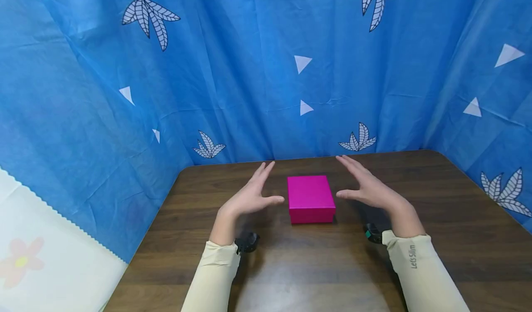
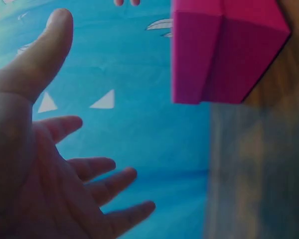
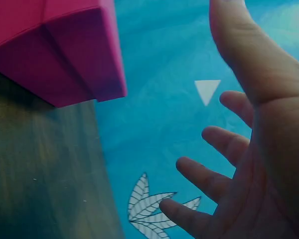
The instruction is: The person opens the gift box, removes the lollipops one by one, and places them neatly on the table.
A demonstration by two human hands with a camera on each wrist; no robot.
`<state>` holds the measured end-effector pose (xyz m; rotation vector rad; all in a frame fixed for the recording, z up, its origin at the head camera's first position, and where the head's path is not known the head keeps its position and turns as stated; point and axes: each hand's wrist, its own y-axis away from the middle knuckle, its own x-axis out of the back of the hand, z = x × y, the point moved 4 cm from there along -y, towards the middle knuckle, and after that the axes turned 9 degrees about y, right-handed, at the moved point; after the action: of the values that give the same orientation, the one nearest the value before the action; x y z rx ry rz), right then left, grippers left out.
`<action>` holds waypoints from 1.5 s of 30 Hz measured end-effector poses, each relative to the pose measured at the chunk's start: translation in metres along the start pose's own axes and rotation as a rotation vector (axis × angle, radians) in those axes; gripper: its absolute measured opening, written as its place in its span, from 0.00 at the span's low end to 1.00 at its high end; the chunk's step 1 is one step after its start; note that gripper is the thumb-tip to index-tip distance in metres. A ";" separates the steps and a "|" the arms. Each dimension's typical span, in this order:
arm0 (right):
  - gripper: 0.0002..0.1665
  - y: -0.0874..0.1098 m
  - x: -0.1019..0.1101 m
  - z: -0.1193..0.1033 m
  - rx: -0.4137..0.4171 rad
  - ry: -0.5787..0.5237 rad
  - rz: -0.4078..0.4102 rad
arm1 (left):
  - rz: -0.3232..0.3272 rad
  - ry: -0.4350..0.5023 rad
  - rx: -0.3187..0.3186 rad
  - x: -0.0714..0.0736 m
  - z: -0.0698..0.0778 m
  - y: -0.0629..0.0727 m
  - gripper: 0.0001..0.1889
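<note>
A bright pink lidded box sits on the wooden table, its lid in place with a seam along the side. To its left, my left hand is held in the air with thumb and fingers spread, apart from the box. On the other side my right hand mirrors it, palm turned toward the box and fingers extended. Both wrist views show a gap between the hand and the pink box. In the right wrist view the box stands at the upper left, beyond the spread fingers.
The dark wooden table runs back to a blue curtain printed with white leaves and triangles. Another blue curtain wall borders the right side. A white cloth with a flower hangs at the lower left. Black wrist cameras sit under both wrists.
</note>
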<state>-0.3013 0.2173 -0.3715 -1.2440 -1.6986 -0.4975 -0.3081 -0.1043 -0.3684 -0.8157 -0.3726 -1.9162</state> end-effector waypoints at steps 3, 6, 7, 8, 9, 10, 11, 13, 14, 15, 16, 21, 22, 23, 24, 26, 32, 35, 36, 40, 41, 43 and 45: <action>0.57 -0.001 -0.006 0.004 0.029 -0.040 -0.013 | -0.038 0.073 -0.026 -0.010 -0.004 -0.006 0.55; 0.56 -0.001 -0.010 0.006 0.054 -0.068 -0.034 | -0.069 0.101 -0.030 -0.020 -0.007 -0.010 0.55; 0.56 -0.001 -0.011 0.007 0.059 -0.074 -0.040 | -0.079 0.108 -0.032 -0.023 -0.007 -0.011 0.55; 0.55 -0.001 -0.012 0.007 0.063 -0.078 -0.047 | -0.088 0.115 -0.034 -0.026 -0.008 -0.013 0.54; 0.56 -0.001 -0.013 0.008 0.060 -0.082 -0.055 | -0.096 0.123 -0.036 -0.028 -0.008 -0.013 0.54; 0.55 -0.001 -0.014 0.009 0.062 -0.084 -0.063 | -0.104 0.130 -0.035 -0.030 -0.007 -0.014 0.54; 0.56 0.000 -0.016 0.010 0.061 -0.084 -0.068 | -0.111 0.139 -0.035 -0.033 -0.008 -0.015 0.54; 0.56 0.000 -0.019 0.012 0.060 -0.094 -0.081 | -0.128 0.159 -0.027 -0.037 -0.009 -0.016 0.54; 0.56 0.000 -0.021 0.013 0.057 -0.099 -0.089 | -0.136 0.168 -0.020 -0.039 -0.011 -0.016 0.54; 0.57 0.000 -0.023 0.014 0.055 -0.106 -0.098 | -0.143 0.175 -0.014 -0.041 -0.012 -0.017 0.54; 0.57 0.001 -0.025 0.015 0.051 -0.114 -0.108 | -0.152 0.183 -0.010 -0.043 -0.014 -0.017 0.54; 0.59 0.001 -0.031 0.017 0.023 -0.164 -0.160 | -0.185 0.236 0.004 -0.050 -0.019 -0.019 0.55; 0.60 0.000 -0.032 0.018 0.018 -0.178 -0.171 | -0.186 0.247 0.007 -0.051 -0.020 -0.019 0.55; 0.60 0.000 -0.033 0.019 0.016 -0.196 -0.183 | -0.185 0.257 0.010 -0.052 -0.021 -0.019 0.55; 0.61 -0.001 -0.034 0.019 0.015 -0.216 -0.194 | -0.183 0.264 0.011 -0.052 -0.022 -0.020 0.55; 0.62 -0.001 -0.037 0.022 0.009 -0.257 -0.221 | -0.185 0.272 0.016 -0.054 -0.025 -0.021 0.55; 0.63 -0.002 -0.043 0.027 0.029 -0.382 -0.267 | -0.201 0.347 -0.013 -0.058 -0.027 -0.024 0.55; 0.61 -0.003 -0.046 0.028 0.046 -0.436 -0.281 | -0.213 0.397 -0.031 -0.059 -0.028 -0.025 0.53; 0.61 -0.003 -0.047 0.028 0.049 -0.447 -0.286 | -0.216 0.407 -0.034 -0.059 -0.029 -0.025 0.52; 0.59 -0.004 -0.050 0.029 0.044 -0.457 -0.301 | -0.222 0.427 -0.034 -0.061 -0.032 -0.026 0.50; 0.58 -0.004 -0.051 0.030 0.038 -0.450 -0.303 | -0.219 0.428 -0.033 -0.062 -0.033 -0.027 0.49; 0.56 -0.004 -0.051 0.030 0.020 -0.439 -0.306 | -0.208 0.428 -0.027 -0.063 -0.035 -0.028 0.48; 0.55 -0.004 -0.052 0.031 -0.001 -0.427 -0.307 | -0.197 0.432 -0.024 -0.064 -0.036 -0.029 0.47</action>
<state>-0.3161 0.2128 -0.4299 -1.1499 -2.2709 -0.4319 -0.3281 -0.0682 -0.4359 -0.3703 -0.1681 -2.2179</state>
